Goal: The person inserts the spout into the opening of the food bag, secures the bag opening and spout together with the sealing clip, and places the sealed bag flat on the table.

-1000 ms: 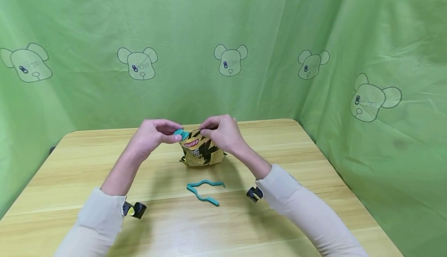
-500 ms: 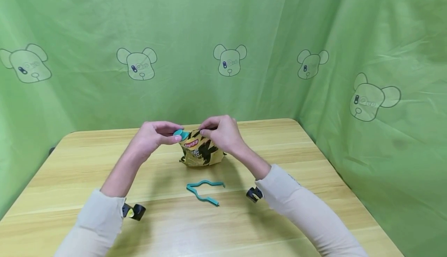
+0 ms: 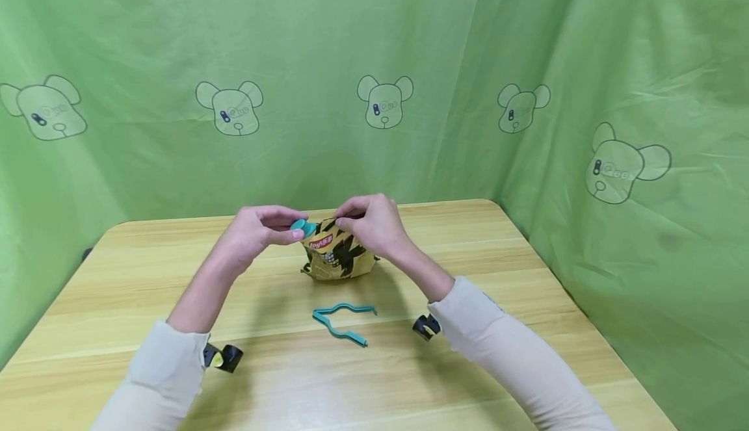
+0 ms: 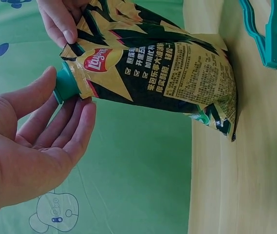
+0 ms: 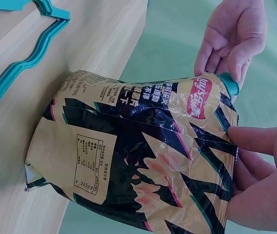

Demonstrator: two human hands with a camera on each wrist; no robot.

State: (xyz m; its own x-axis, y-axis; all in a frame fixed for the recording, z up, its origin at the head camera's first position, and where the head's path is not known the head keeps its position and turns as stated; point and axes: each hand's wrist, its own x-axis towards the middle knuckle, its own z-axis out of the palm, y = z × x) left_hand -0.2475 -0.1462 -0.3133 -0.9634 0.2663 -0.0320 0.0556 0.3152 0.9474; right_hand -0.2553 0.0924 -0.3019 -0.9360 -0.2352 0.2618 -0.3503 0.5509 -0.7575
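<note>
A black-and-yellow Lay's chip bag (image 3: pixel 333 263) stands upright at the back middle of the table. At its upper left corner sits a teal round-topped cap or spout piece (image 4: pixel 66 84). My left hand (image 3: pixel 254 235) pinches that piece between thumb and fingers, as the left wrist view shows. With thumb and fingers, my right hand (image 3: pixel 379 226) pinches the bag's top edge on the other side. A teal hinged bag clip (image 3: pixel 349 335) lies spread apart on the table in front of the bag, touched by neither hand. How the teal piece joins the bag is hidden by my fingers.
The wooden table (image 3: pixel 497 366) has rounded back corners. Green curtains (image 3: pixel 304 41) with bear drawings hang behind it and along the right side. A black camera mount shows at each cuff, the left one (image 3: pixel 231 357) low over the table.
</note>
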